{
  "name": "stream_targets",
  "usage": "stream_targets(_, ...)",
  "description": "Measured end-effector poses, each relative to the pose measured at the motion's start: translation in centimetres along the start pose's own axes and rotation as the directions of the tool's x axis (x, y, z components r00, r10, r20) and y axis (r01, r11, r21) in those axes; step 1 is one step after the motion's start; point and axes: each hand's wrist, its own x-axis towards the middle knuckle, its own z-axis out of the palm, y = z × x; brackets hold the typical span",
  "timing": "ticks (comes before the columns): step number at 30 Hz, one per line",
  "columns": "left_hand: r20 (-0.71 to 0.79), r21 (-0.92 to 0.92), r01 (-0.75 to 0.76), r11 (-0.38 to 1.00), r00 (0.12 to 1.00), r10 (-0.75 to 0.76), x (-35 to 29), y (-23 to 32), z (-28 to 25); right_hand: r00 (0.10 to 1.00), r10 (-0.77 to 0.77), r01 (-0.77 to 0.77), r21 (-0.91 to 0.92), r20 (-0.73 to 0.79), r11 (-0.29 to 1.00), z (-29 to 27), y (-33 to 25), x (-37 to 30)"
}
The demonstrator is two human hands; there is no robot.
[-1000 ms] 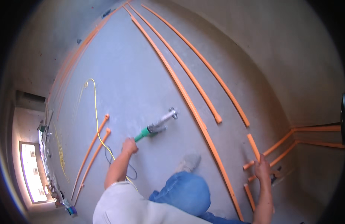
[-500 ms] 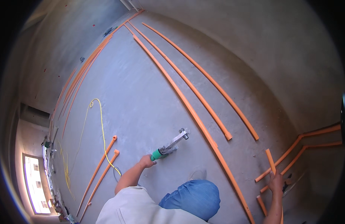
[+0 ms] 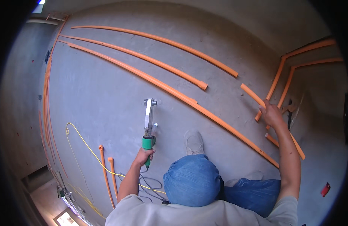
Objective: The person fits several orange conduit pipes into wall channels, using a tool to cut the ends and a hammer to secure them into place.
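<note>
My left hand [image 3: 144, 155] is closed round the green handle of a pipe fusion welder [image 3: 148, 141]. Its flat metal heating plate points away from me, with round metal sockets at the far end. At the right, my right hand [image 3: 272, 114] grips a short orange pipe [image 3: 251, 93]. That pipe slants from upper left to lower right, and its lower part passes behind my forearm. Beyond its far end lies a long orange pipe [image 3: 181, 49] on the floor. A short pipe piece [image 3: 272, 140] lies near my right forearm, partly hidden by it.
Two more long pipes [image 3: 159, 67] cross the grey floor [image 3: 106, 94]. Orange pipes with bends [image 3: 282, 77] run along the right wall. Two pipes with fittings [image 3: 111, 171] and a yellow cable [image 3: 87, 142] lie at left. A red object [image 3: 325, 189] is at far right.
The whole view has turned anticlockwise. The welder now points straight away from me instead of to the right. The short pipe stays in my right hand, lying more slanted.
</note>
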Motion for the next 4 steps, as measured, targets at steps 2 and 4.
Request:
stream_targets(2, -0.030, 0.090, -0.057, 0.994, 0.998, 0.060, -2.5, 2.5, 2.5, 1.000, -0.007, 0.007, -0.012, -0.015, 1.000, -0.2, 0.8, -0.4)
stream_targets(4, -0.217, 0.418, -0.145, 0.897, 0.943, 0.253, -5.2, 4.7, 3.8, 1.000, 0.018, -0.018, -0.015, -0.018, 1.000, -0.4, 1.3, -0.3)
